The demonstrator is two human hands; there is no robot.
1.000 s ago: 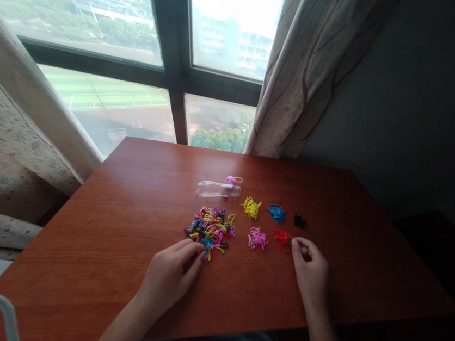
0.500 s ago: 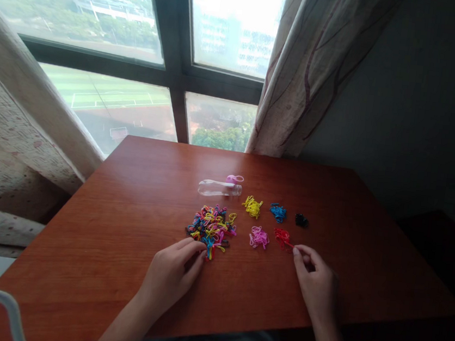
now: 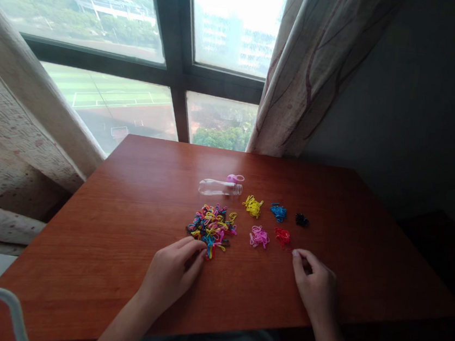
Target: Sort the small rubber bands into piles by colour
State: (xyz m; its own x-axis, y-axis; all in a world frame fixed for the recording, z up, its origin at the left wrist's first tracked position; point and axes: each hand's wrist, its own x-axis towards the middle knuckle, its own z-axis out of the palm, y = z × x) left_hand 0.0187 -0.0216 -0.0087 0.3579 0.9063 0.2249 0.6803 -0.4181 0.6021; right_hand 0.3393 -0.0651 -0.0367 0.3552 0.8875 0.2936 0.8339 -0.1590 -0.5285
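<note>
A mixed pile of small coloured rubber bands (image 3: pixel 212 224) lies left of the table's middle. My left hand (image 3: pixel 175 266) is at its near edge, thumb and forefinger pinched together; what is between them is hidden. My right hand (image 3: pixel 314 283) rests just right of and nearer than the red rubber bands (image 3: pixel 283 237). Its thumb and forefinger meet, and no band shows in them. Sorted by colour, other small heaps lie close by: pink rubber bands (image 3: pixel 259 237), yellow rubber bands (image 3: pixel 252 207), blue rubber bands (image 3: pixel 278 212) and black rubber bands (image 3: pixel 301 219).
Behind the mixed pile a clear plastic bottle (image 3: pixel 217 188) lies on its side, with a pink cap with a loop (image 3: pixel 233 178) beside its neck. The brown wooden table (image 3: pixel 114 223) reaches back to a window and curtains (image 3: pixel 305 64). A white curved frame (image 3: pixel 3 298) stands at the lower left.
My right hand has drawn slightly down from the red heap and let go of a red band, which showed at its fingertips before. My left hand has hardly moved.
</note>
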